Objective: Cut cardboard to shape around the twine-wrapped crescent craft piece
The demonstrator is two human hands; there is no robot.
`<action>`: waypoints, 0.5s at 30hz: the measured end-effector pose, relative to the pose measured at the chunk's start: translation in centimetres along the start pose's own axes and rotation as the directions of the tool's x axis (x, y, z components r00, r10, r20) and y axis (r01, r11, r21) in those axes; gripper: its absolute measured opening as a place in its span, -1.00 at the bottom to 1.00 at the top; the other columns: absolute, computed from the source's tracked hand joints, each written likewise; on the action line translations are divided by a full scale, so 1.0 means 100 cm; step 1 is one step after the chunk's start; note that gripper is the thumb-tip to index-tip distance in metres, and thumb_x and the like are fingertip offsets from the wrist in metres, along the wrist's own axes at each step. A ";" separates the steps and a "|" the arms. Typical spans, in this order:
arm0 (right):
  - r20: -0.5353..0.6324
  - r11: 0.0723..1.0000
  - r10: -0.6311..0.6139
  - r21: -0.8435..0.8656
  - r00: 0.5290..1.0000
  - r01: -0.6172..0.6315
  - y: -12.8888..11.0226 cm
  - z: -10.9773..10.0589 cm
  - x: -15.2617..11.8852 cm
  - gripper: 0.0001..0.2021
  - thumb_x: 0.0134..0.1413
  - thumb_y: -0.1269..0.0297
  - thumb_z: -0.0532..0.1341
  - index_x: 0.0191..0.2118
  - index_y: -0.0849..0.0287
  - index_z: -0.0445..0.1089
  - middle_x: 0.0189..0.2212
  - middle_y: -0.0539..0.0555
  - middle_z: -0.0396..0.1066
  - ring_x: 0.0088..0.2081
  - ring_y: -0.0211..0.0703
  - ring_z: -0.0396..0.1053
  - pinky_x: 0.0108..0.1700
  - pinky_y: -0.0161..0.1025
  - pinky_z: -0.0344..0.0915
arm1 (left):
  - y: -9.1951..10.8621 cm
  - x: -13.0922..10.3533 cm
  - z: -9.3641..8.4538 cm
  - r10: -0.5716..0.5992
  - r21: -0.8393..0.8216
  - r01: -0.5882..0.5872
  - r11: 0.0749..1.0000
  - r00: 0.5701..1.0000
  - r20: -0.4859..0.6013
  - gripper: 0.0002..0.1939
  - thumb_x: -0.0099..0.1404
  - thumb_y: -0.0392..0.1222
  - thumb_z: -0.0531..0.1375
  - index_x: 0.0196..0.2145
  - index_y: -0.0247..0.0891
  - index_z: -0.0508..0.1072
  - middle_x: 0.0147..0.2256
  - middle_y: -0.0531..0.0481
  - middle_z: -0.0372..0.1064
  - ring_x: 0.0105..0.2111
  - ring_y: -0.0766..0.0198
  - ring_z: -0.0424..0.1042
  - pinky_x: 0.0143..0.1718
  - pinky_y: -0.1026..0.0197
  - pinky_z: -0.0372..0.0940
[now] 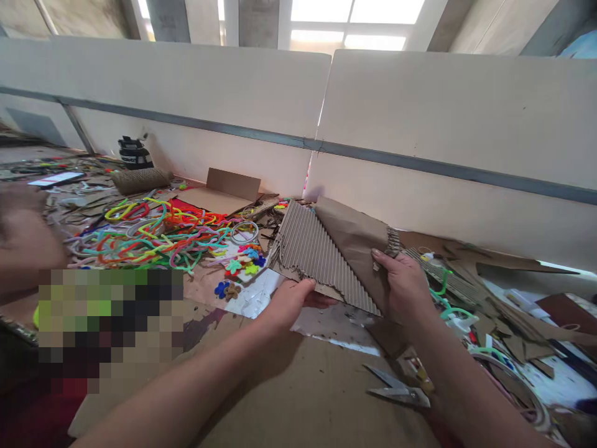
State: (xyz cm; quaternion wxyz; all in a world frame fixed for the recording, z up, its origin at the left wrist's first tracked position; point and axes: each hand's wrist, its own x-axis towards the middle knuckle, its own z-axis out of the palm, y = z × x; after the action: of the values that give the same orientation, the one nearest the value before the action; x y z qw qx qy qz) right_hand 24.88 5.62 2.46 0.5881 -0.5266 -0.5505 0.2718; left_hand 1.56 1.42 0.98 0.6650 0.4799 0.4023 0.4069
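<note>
Corrugated cardboard (pixel 313 252) between both hands (pixel 295 300), left apparently palm-up

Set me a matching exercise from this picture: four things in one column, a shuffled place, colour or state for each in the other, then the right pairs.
Column one
1. Scissors
2. Corrugated cardboard
3. Pipe cleaners
4. Smooth brown sheet

Column two
A. Many-coloured, in a tangled heap
B. Held in the right hand
C. Lying with blades spread apart
D. Ridges showing, held at its lower edge by the left hand

Right pairs: 1-C, 2-D, 3-A, 4-B
</note>
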 end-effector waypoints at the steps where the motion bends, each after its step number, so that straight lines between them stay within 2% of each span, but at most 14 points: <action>1: -0.030 0.999 0.026 0.039 0.999 -0.025 0.000 -0.001 0.002 -0.82 0.04 0.04 0.29 -0.38 0.02 0.45 -0.50 0.01 0.59 -0.45 0.02 0.55 -0.40 -0.11 0.46 | -0.001 0.001 0.000 -0.002 -0.010 0.002 1.000 1.000 -0.004 -0.63 0.28 -0.04 0.12 -0.48 -0.28 0.62 -0.31 -0.29 0.65 -0.21 -0.04 0.63 0.02 0.00 0.42; 4: -0.083 0.989 0.089 0.127 0.993 -0.078 -0.004 -0.002 0.005 -0.81 -0.08 0.04 0.35 -0.42 0.00 0.42 -0.55 -0.01 0.56 -0.47 0.04 0.56 -0.43 -0.10 0.47 | -0.004 0.005 0.000 -0.021 -0.036 0.020 0.999 1.000 -0.018 -0.64 0.28 -0.01 0.14 -0.47 -0.26 0.63 -0.31 -0.28 0.66 -0.24 -0.03 0.62 -0.02 0.00 0.42; 8: -0.042 0.980 0.118 0.166 0.992 -0.110 -0.015 -0.001 0.001 -0.80 -0.07 0.05 0.35 -0.34 0.01 0.50 -0.50 0.02 0.60 -0.37 0.12 0.61 -0.34 -0.01 0.52 | -0.001 0.003 -0.003 -0.040 -0.063 0.039 0.997 0.999 -0.008 -0.66 0.28 0.01 0.17 -0.47 -0.24 0.60 -0.27 -0.28 0.66 -0.22 -0.04 0.61 0.00 -0.02 0.41; 9: -0.022 0.981 0.115 0.162 0.993 -0.110 -0.019 -0.002 0.000 -0.79 -0.04 0.05 0.35 -0.29 0.02 0.53 -0.46 0.03 0.62 -0.32 0.14 0.61 -0.29 0.01 0.53 | 0.003 0.002 -0.006 -0.042 -0.055 0.044 0.998 0.999 0.029 -0.67 0.29 0.02 0.17 -0.43 -0.23 0.61 -0.23 -0.27 0.66 -0.20 -0.03 0.61 0.01 -0.04 0.40; 11: 0.015 0.987 0.090 0.135 0.996 -0.091 -0.025 -0.008 0.001 -0.76 -0.02 0.05 0.37 -0.25 0.03 0.56 -0.38 0.05 0.65 -0.21 0.17 0.61 -0.14 0.06 0.52 | 0.017 -0.001 -0.019 -0.047 -0.007 0.049 0.999 0.984 0.171 -0.69 0.28 0.05 0.21 -0.31 -0.22 0.65 -0.12 -0.25 0.65 -0.13 -0.03 0.60 0.05 -0.05 0.38; 13: 0.034 0.993 0.050 0.104 0.998 -0.053 -0.030 -0.020 0.006 -0.76 -0.06 0.07 0.41 -0.26 0.04 0.59 -0.31 0.06 0.66 -0.07 0.19 0.57 0.06 0.09 0.43 | 0.037 -0.002 -0.037 -0.021 0.018 0.016 1.000 0.938 0.346 -0.65 0.17 0.05 0.36 -0.18 -0.22 0.66 -0.05 -0.27 0.62 -0.02 -0.06 0.56 0.06 -0.02 0.37; 14: 0.042 0.996 0.029 0.081 0.999 -0.033 -0.032 -0.028 0.008 -0.76 -0.08 0.08 0.43 -0.27 0.04 0.60 -0.28 0.06 0.66 -0.01 0.21 0.54 0.13 0.09 0.37 | 0.047 -0.003 -0.048 0.005 -0.014 0.000 1.000 0.930 0.368 -0.55 0.05 0.03 0.45 -0.12 -0.21 0.65 -0.08 -0.28 0.61 -0.01 -0.11 0.56 0.00 -0.03 0.40; 15: 0.051 0.999 0.007 0.037 0.999 -0.009 -0.035 -0.036 0.011 -0.76 -0.08 0.07 0.44 -0.28 0.05 0.61 -0.26 0.05 0.66 0.01 0.22 0.52 0.17 0.10 0.33 | 0.057 -0.003 -0.058 0.045 -0.075 -0.020 0.997 0.939 0.341 -0.45 -0.02 0.10 0.49 -0.11 -0.21 0.64 -0.13 -0.29 0.61 -0.06 -0.15 0.57 -0.09 -0.04 0.43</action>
State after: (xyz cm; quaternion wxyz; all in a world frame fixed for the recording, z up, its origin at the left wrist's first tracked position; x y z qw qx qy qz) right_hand 27.58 4.43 6.60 0.5823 -0.5107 -0.5582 0.2975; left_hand -4.78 4.12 5.27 0.7346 0.5261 0.2579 0.3421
